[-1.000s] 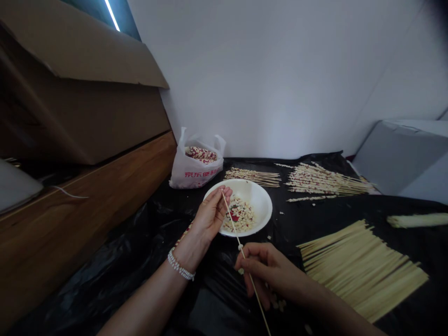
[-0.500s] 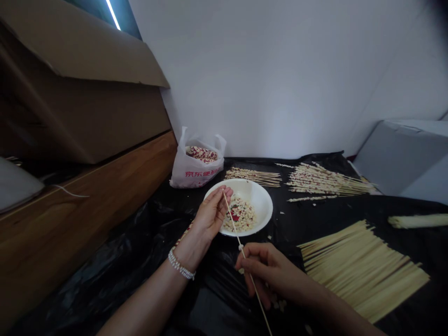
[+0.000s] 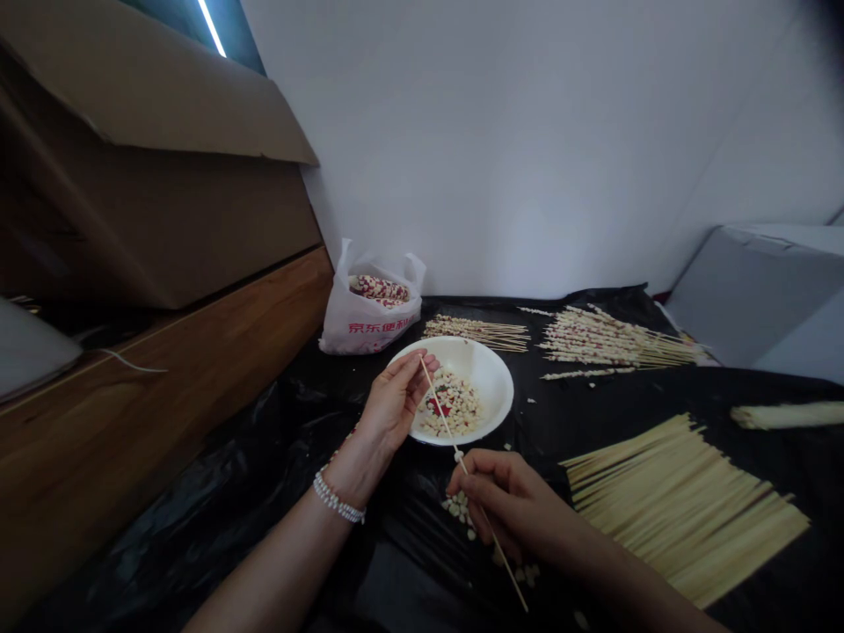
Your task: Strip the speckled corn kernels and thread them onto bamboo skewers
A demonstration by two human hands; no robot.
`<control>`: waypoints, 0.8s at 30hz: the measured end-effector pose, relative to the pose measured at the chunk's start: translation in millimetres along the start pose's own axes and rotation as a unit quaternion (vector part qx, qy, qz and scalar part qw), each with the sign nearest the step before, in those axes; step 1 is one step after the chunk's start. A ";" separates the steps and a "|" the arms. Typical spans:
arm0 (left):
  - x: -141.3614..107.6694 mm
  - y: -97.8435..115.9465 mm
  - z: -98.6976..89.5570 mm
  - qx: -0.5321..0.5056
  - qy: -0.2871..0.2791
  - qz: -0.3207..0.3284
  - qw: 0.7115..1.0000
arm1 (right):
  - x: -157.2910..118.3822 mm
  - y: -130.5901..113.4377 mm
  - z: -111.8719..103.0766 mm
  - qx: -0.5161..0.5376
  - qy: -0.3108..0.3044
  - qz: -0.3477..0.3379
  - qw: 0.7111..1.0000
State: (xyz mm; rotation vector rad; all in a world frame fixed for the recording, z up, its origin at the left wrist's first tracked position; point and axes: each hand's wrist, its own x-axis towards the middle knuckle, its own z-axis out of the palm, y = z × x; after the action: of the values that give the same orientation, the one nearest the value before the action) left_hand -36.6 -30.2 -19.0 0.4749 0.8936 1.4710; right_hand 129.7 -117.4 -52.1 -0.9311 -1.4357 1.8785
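A thin wooden skewer slants from above the bowl down toward my right. My left hand, fingers closed, pinches its upper tip. Lower down, my right hand is shut on the same skewer, thumb and forefinger just below a pale kernel threaded on it. Beneath and beyond my left hand stands a white bowl, with loose cream kernels and a red patch showing at its bottom. More kernels lie on the black sheet beside my right hand, which partly hides them.
Behind the bowl are a white plastic bag of red-and-cream cobs and a bundle of threaded skewers. A larger threaded pile lies to the right. Bare skewers spread at front right. A cardboard box stands left.
My right hand has shifted slightly up and right, and the skewer's lower end has come into view. More kernels on the sheet are uncovered. My left hand has barely moved.
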 end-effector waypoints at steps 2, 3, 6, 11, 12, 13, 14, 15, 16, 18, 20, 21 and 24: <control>0.2 1.3 -0.2 -0.023 0.003 -0.022 0.999 | 0.1 -1.4 0.0 -0.017 0.017 -0.006 1.000; 0.3 2.0 -0.2 -0.036 0.003 -0.037 0.999 | 0.1 -1.9 0.0 -0.023 0.021 -0.009 0.999; 0.4 4.1 0.7 -0.067 -0.001 -0.077 0.995 | 0.7 -2.2 0.3 -0.031 0.021 -0.008 0.999; -0.1 6.4 2.2 -0.108 0.005 -0.097 0.989 | 1.9 -0.7 1.6 -0.052 0.021 -0.016 0.998; -0.4 6.5 2.6 -0.111 0.006 -0.098 0.989 | 2.0 -0.6 1.8 -0.055 0.022 -0.016 0.998; -0.7 6.5 3.1 -0.111 0.005 -0.097 0.989 | 2.0 -0.6 2.0 -0.056 0.024 -0.016 0.998; -1.1 6.5 3.5 -0.111 0.004 -0.095 0.989 | 1.8 -0.7 2.3 -0.057 0.026 -0.018 0.998; -1.5 6.3 4.1 -0.111 0.003 -0.094 0.989 | 1.5 -0.7 2.5 -0.057 0.028 -0.020 0.998; -1.9 6.2 4.5 -0.110 0.002 -0.093 0.990 | 1.2 -0.7 2.7 -0.056 0.029 -0.021 0.998; -2.4 5.6 5.0 -0.107 0.000 -0.094 0.990 | 0.7 -0.1 3.2 -0.059 0.032 -0.026 0.997; -2.4 4.7 4.8 -0.100 -0.007 -0.097 0.990 | 0.8 1.1 3.3 -0.066 0.038 -0.031 0.997; -2.5 4.0 4.6 -0.094 -0.010 -0.099 0.991 | 1.2 1.8 3.0 -0.068 0.043 -0.034 0.996; -4.5 0.8 4.8 -0.068 -0.019 -0.103 0.992 | 3.0 3.4 0.5 -0.068 0.061 -0.047 0.995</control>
State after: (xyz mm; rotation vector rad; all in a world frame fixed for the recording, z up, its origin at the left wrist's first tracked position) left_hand -32.9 -33.3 -14.5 0.2994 0.7817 1.3183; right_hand 127.5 -116.1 -55.8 -1.0066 -1.5198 1.6441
